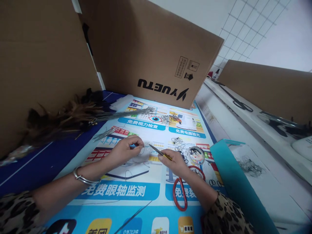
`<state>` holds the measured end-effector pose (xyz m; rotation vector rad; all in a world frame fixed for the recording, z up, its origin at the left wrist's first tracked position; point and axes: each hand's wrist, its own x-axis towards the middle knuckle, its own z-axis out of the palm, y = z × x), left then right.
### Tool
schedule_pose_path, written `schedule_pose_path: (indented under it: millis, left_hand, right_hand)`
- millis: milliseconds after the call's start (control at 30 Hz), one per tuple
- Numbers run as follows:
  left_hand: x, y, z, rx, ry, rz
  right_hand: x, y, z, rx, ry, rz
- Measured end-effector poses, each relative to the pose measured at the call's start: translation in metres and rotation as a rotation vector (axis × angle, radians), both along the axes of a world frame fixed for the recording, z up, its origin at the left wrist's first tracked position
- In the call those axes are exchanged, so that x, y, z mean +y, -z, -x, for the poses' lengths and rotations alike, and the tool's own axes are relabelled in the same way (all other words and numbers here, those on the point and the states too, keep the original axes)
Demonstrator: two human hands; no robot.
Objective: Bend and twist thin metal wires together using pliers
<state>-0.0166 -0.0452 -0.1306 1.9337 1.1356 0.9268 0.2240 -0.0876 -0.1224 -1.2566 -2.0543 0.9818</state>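
My left hand [131, 148] is closed in a pinch on a thin wire [145, 150], which bends into a loop beyond the fingertips. My right hand [174, 161] grips slim pointed pliers [157, 150] with yellow on the handle. Their dark tip points left, right by the wire; whether it touches the wire is too small to tell. Red-handled scissors [186, 198] lie partly hidden beneath my right forearm. Just beyond my right hand are a heap of bent wire pieces [179, 143] and a round tape roll [197, 156].
Long straight wires [124, 113] lie in a bundle beyond my left hand, with brown feathers [60, 113] at left. Tall cardboard [146, 48] stands at the back. A teal box [240, 182] at right holds tangled wire [251, 166]. Another pair of scissors [240, 104] rests on the white ledge.
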Motion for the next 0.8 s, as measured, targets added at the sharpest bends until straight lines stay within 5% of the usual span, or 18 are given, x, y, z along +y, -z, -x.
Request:
schedule_pose_path:
  millis: [800]
  left_hand:
    - [0.001,0.001,0.002,-0.129,0.003,0.130]
  right_hand:
    - [0.010,0.004,-0.006,0.026,-0.047,0.042]
